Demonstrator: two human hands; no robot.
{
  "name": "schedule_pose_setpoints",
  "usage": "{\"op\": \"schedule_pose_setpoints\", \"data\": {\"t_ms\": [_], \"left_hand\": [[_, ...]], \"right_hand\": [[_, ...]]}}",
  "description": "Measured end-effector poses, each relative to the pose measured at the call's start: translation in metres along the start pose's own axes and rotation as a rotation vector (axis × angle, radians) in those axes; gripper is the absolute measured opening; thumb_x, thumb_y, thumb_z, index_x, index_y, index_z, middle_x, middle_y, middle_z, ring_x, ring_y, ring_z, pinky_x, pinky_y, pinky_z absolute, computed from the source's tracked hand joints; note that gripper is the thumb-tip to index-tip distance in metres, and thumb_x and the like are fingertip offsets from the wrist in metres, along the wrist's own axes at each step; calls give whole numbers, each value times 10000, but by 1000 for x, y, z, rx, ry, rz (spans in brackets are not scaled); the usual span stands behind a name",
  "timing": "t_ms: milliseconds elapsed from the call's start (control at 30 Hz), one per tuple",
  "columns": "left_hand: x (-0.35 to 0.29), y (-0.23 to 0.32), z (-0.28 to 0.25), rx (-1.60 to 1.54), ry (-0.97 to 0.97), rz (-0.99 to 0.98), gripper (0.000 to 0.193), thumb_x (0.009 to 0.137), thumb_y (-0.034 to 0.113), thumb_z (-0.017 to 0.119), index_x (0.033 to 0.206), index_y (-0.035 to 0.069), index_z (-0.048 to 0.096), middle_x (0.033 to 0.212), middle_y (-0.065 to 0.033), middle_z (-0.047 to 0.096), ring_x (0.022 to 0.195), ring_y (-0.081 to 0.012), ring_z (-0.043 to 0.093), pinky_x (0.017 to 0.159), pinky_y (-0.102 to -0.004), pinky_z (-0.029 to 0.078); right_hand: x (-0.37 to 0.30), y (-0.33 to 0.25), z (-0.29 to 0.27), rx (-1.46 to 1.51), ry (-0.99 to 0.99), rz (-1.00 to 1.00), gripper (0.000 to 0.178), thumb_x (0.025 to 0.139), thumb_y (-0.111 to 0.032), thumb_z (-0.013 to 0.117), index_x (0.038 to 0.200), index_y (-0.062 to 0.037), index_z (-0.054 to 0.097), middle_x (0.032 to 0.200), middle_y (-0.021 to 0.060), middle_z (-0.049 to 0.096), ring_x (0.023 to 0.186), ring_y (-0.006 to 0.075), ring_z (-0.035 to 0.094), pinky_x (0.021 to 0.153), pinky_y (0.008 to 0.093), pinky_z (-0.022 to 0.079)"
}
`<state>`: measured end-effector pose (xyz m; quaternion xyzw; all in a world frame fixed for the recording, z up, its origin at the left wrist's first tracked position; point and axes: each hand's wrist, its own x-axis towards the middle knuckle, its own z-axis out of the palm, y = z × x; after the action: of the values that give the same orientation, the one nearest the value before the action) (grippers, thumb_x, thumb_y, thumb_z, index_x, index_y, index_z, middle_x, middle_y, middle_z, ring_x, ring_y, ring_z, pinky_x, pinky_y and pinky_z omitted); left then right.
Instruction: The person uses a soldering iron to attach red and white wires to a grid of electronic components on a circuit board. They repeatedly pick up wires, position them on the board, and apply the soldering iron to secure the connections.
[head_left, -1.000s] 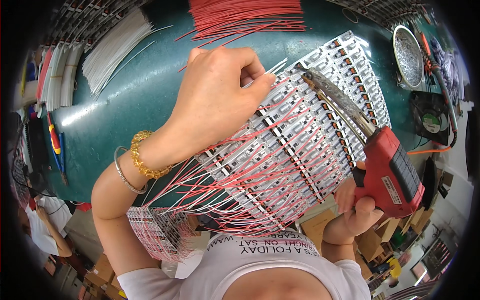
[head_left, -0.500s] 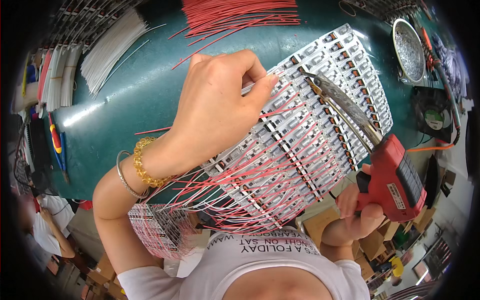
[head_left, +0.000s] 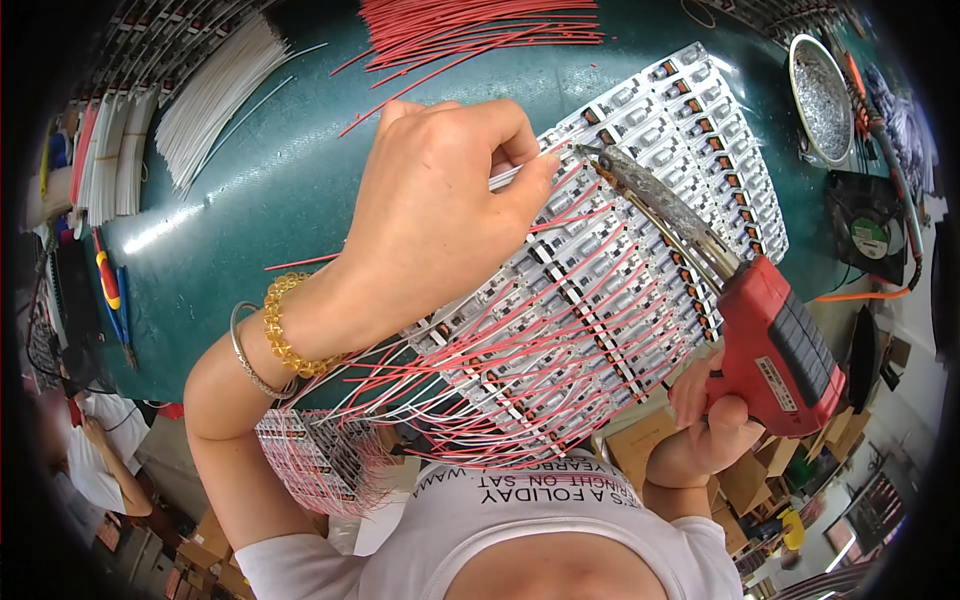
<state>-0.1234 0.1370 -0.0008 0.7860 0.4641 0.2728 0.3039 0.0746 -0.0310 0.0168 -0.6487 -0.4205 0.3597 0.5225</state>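
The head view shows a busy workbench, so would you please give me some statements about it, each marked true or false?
1. The right hand holds the red soldering gun. True.
2. The yellow beaded bracelet is on the right wrist. False: the bracelet is on the left wrist.
3. The loose red wires lie on the green tabletop. True.
4. The round metal bowl stands at the left end of the table. False: the bowl is on the right, near the black fan.
5. The soldering gun's tip is close to the fingertips of the left hand. True.
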Motion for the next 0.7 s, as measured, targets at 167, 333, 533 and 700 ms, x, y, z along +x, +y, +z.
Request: {"op": "schedule_pose_setpoints", "data": {"t_ms": [167, 333, 533, 700], "left_hand": [[0, 1, 0, -7, 2, -11, 182, 745, 152, 670, 653, 20, 585, 580, -40, 571, 539, -150, 503, 598, -282, 379], [0, -1, 1, 9, 10, 18, 178, 746, 152, 667, 656, 21, 587, 582, -41, 569, 544, -149, 502, 614, -283, 377], [0, 1, 2, 36, 26, 26, 179, 744, 154, 663, 648, 25, 584, 583, -42, 563, 550, -157, 493, 632, -290, 367], [0, 3, 1, 72, 31, 25, 176, 733, 159, 664, 648, 29, 583, 580, -43, 562, 557, -169, 492, 633, -297, 367]], "right_hand": [[-1, -2, -6, 74, -12, -1, 748, 828, -517, 561, 1136, 139, 378, 449, -6, 418, 348, 82, 390, 367, 213, 316], [-1, -5, -7, 113, -17, 48, 766, 829, -522, 553, 1163, 142, 367, 446, -9, 411, 348, 81, 387, 366, 219, 317], [1, -2, -1, 151, 19, 53, 727, 834, -512, 553, 1129, 132, 386, 450, -4, 403, 345, 81, 369, 362, 218, 313], [3, 2, 0, 92, 22, 25, 661, 835, -506, 559, 1053, 104, 426, 456, -2, 398, 348, 78, 369, 359, 212, 307]]}}
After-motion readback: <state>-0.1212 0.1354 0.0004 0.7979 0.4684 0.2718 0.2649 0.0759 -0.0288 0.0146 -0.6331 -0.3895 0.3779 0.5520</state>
